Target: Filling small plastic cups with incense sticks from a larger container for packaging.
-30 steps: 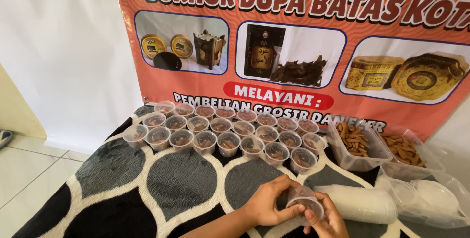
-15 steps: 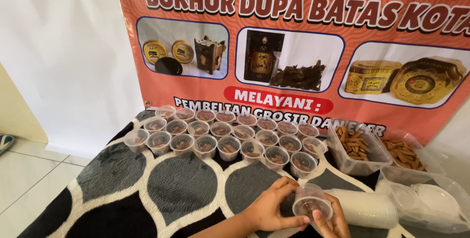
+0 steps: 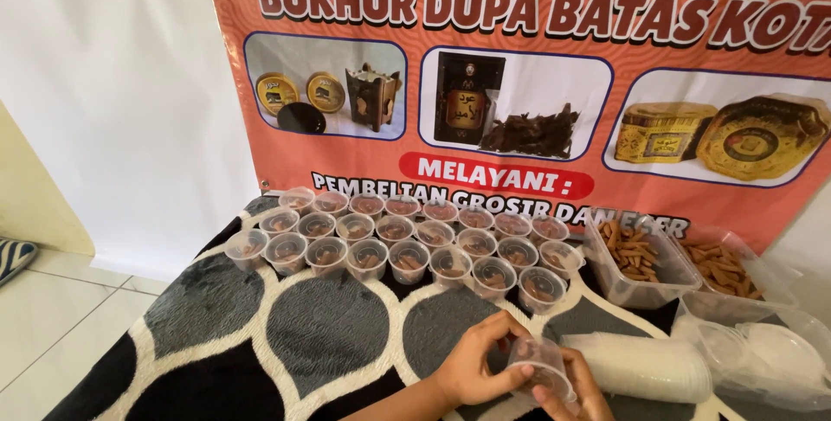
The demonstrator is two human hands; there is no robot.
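Clear plastic cup [image 3: 543,365] sits gripped between both hands, left hand [image 3: 472,365] and right hand [image 3: 576,391].

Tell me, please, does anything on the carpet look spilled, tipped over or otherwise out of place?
Nothing stands out. The filled small cups stand upright in tidy rows on the patterned carpet, with no spillage visible. Both hands, left and right, hold one clear cup.

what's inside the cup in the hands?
The small clear cup, held by the left hand and right hand, shows brownish pieces; fingers cover its lower part, so amount unclear.
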